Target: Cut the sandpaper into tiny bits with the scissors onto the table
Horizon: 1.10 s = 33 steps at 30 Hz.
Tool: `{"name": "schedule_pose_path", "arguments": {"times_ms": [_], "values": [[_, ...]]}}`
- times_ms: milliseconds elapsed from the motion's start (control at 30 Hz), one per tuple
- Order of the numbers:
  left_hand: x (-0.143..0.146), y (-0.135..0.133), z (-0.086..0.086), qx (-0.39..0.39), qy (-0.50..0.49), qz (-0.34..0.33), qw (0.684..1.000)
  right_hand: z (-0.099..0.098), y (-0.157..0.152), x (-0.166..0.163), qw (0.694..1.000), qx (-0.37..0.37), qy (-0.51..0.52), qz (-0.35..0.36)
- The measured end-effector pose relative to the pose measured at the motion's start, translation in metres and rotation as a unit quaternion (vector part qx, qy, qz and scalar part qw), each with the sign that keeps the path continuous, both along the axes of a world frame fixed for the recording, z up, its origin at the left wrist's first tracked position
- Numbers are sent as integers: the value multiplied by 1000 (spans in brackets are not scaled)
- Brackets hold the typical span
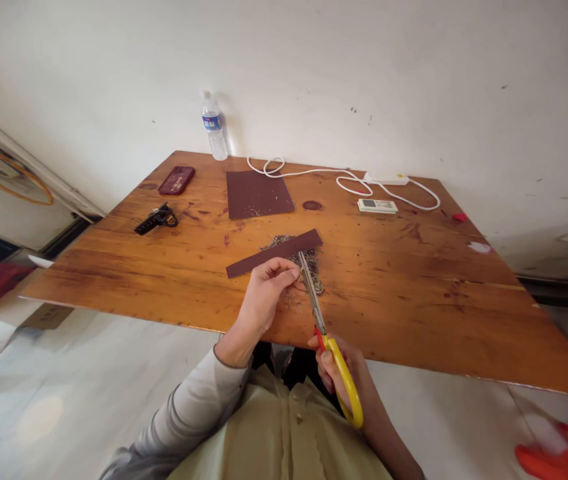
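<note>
My right hand (344, 370) grips a pair of scissors (347, 387) with yellow and red handles, near the front edge of the wooden table. Its long blades point away from me, with the tips close to a dark brown strip (274, 255). My left hand (269, 290) is closed in a pinch beside the blades; whatever lies between its fingertips is too small to make out. Under the strip and around the blade tips spreads a heap of fine dark shreds (317, 280). Farther back lies a dark brown sheet (259, 197) with light scraps on it.
On the wooden table (414, 320), a dark red phone case (177, 181) and a black strap-like item (157, 219) lie at left. A water bottle (215, 130) stands by the wall. A white power strip (387, 179), its cable and a small white device (377, 206) lie back right.
</note>
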State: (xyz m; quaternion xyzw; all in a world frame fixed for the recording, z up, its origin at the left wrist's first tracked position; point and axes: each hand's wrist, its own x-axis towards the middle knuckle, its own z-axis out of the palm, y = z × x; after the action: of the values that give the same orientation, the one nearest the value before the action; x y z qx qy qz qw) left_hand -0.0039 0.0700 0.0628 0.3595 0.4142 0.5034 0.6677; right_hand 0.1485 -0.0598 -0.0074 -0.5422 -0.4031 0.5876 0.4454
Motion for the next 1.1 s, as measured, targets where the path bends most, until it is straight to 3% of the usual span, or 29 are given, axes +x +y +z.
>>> {"name": "schedule_pose_path", "arguments": {"times_ms": [233,567,1100], "values": [[1,-2,-1,-4,-6,8,1000,-4,0,-2,998,-20,45,25],[1,-3,-1,-14,-14,-1,1000,-5,-1,-3,999,2,23,24],[-2,-3,-4,-11,5,-3,1000,-1,2,-1,999,-38,36,13]]}}
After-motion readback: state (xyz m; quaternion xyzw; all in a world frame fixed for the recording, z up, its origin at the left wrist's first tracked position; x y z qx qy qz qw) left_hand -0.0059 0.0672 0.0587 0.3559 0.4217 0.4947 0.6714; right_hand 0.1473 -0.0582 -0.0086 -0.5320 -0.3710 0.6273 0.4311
